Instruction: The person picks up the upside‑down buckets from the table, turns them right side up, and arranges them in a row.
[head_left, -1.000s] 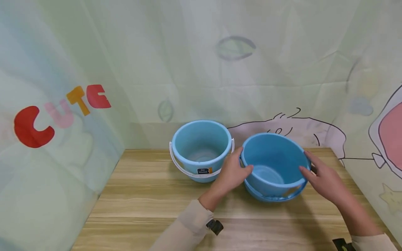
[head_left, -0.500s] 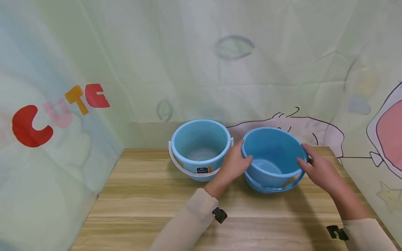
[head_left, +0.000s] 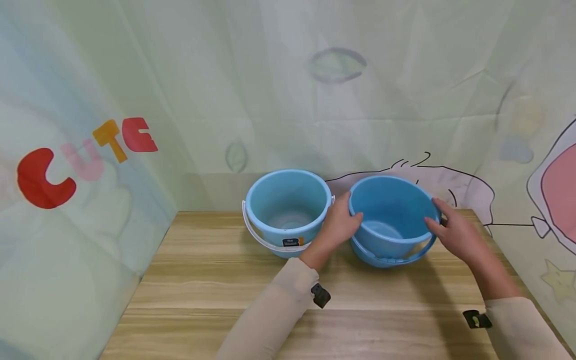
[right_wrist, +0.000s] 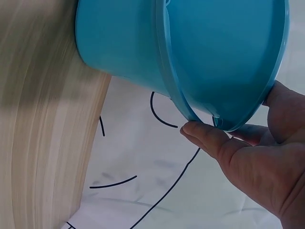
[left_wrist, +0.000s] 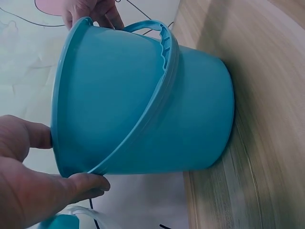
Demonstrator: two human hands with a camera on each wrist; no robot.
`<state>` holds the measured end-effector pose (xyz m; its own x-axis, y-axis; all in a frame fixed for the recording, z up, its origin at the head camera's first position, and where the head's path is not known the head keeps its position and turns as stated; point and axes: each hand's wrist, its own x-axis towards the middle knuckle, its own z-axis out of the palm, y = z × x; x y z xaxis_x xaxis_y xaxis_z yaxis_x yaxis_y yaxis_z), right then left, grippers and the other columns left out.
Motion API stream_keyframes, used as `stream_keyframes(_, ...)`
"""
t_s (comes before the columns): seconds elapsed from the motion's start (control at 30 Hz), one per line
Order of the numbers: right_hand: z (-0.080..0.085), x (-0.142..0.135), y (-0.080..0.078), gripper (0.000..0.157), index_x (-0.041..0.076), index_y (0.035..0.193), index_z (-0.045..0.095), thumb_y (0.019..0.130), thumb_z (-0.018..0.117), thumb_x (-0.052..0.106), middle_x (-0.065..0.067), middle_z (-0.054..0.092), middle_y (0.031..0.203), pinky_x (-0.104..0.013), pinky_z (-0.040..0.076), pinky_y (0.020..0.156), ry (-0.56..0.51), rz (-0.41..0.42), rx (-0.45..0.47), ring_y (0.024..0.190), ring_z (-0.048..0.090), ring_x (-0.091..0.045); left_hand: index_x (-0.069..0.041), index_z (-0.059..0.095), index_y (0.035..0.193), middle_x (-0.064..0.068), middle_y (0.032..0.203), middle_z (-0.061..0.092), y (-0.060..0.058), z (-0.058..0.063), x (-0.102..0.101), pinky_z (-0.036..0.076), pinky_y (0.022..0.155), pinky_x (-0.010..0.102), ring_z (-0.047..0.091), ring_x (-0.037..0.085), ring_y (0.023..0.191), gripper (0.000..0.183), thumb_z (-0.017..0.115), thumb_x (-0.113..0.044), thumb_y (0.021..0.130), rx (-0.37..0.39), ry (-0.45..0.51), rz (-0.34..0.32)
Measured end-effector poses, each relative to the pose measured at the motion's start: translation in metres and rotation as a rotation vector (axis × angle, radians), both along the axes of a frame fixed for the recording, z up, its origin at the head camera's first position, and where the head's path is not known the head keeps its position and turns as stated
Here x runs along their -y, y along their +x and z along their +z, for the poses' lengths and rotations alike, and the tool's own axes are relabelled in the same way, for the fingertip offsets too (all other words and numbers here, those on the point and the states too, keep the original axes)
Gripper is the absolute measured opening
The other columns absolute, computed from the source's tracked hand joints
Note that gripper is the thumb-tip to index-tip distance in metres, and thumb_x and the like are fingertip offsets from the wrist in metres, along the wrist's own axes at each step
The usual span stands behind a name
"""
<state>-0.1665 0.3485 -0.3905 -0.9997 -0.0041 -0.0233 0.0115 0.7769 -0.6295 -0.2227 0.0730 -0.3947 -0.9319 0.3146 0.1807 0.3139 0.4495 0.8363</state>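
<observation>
A darker blue bucket (head_left: 391,200) stands at the right of the table, mouth up, and its blue handle (left_wrist: 143,114) hangs down in front. My left hand (head_left: 338,221) grips the left side of its rim, thumb (left_wrist: 40,135) at the edge and fingers on the outer wall. On the opposite side my right hand (head_left: 458,235) holds the rim near the handle joint, with fingers (right_wrist: 205,134) beneath the handle end. A lighter blue bucket (head_left: 288,197) stands close to the left; my left hand covers part of its right side. Whether the darker bucket's base fully touches the wood is unclear.
The lighter bucket has a white handle (head_left: 270,245) hanging in front and a dark label (head_left: 293,242). Under both buckets lies a wood-grain table (head_left: 216,290). A printed cloth backdrop (head_left: 270,90) rises directly behind and along both sides.
The darker blue bucket has moved away from me toward the backdrop, with both hands still gripping its rim. The lighter bucket has stayed in place.
</observation>
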Motion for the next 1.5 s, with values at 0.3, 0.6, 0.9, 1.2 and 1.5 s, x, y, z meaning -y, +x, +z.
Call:
stream_keyframes(0.3,0.002,0.001,-0.01,0.076,-0.007,0.161,0.009,0.109,0.049,0.031,-0.046,0.025,0.155,-0.072,0.048,0.094,0.015,-0.022,0.021,0.13,0.041,-0.069,0.004,0.05,0.147,0.02,0.144,0.061,-0.013,0.0,-0.005,0.049,0.112,0.044,0.06,0.032,0.133,0.054,0.064,-0.006,0.096,-0.022,-0.023,0.032)
stream_keyframes(0.6,0.001,-0.001,-0.014,0.076,-0.007,0.161,0.01,0.109,0.049,0.032,-0.048,0.033,0.149,-0.071,0.051,0.093,0.045,-0.033,0.025,0.125,0.049,-0.066,0.005,0.041,0.153,0.018,0.153,0.053,-0.015,0.006,-0.01,0.036,0.122,0.043,0.05,0.031,0.143,0.059,0.062,-0.009,0.1,0.008,-0.107,0.065)
stream_keyframes(0.9,0.001,-0.001,-0.017,0.076,-0.006,0.162,0.011,0.109,0.05,0.031,-0.048,0.036,0.148,-0.069,0.051,0.094,0.047,-0.031,0.036,0.123,0.052,-0.064,0.004,0.037,0.156,0.017,0.158,0.047,-0.017,0.003,-0.012,0.034,0.124,0.042,0.043,0.03,0.148,0.06,0.06,-0.009,0.102,0.048,-0.091,0.062)
stream_keyframes(1.2,0.0,-0.002,-0.016,0.076,-0.007,0.161,0.011,0.108,0.051,0.029,-0.048,0.035,0.148,-0.071,0.05,0.094,0.053,-0.042,0.033,0.124,0.051,-0.065,0.004,0.035,0.157,0.019,0.16,0.043,-0.016,0.002,-0.016,0.023,0.129,0.044,0.038,0.031,0.152,0.06,0.058,-0.012,0.104,0.054,-0.124,0.062)
stream_keyframes(1.5,0.0,0.0,-0.015,0.076,-0.006,0.162,0.009,0.109,0.05,0.03,-0.046,0.03,0.152,-0.072,0.049,0.094,0.043,-0.048,0.029,0.126,0.048,-0.067,0.004,0.032,0.158,0.017,0.163,0.038,-0.011,0.008,-0.017,0.022,0.129,0.046,0.036,0.029,0.153,0.06,0.055,-0.015,0.106,-0.007,-0.22,0.067)
